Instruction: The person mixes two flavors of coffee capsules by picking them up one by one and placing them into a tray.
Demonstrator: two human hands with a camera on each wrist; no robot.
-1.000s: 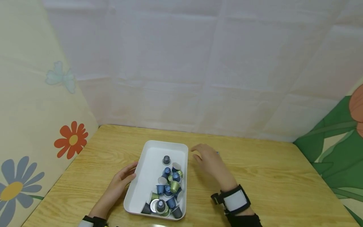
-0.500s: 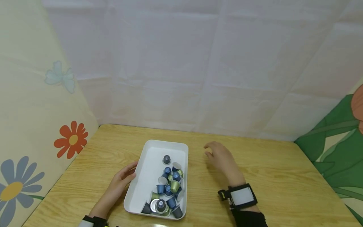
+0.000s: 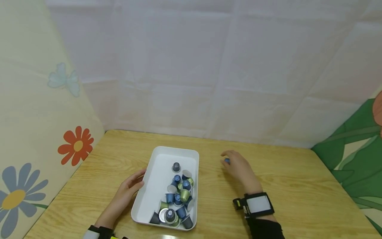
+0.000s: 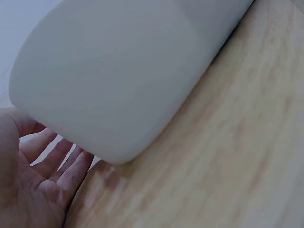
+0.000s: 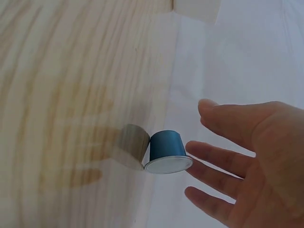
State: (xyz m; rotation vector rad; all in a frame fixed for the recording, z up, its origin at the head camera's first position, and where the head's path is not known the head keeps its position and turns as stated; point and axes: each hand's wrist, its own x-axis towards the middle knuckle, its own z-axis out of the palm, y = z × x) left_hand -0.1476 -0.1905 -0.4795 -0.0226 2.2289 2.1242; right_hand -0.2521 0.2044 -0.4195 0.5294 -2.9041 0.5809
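Observation:
A blue coffee capsule (image 5: 167,145) with a pale lid lies on its side on the table. My right hand (image 3: 239,168) is right beside it, fingers and thumb spread apart around it, with the fingertips (image 5: 195,148) at its edge. In the head view a bit of the same blue shows beneath that hand. My left hand (image 3: 129,189) rests against the left wall of a white tray (image 3: 149,186), its fingers loosely extended along the outside. Inside the tray lie several blue, green, grey and dark coffee capsules (image 3: 184,195), mostly heaped toward the right and near end.
The wood-grain table (image 3: 283,186) runs back to a white cloth backdrop (image 3: 191,83). A cream panel with a red flower (image 3: 78,146) stands at the left. On the right is a panel with green leaves (image 3: 356,169).
My right hand has moved away from the tray to the right and come down at the blue capsule, which now shows beneath its fingers. The left hand has stayed at the tray.

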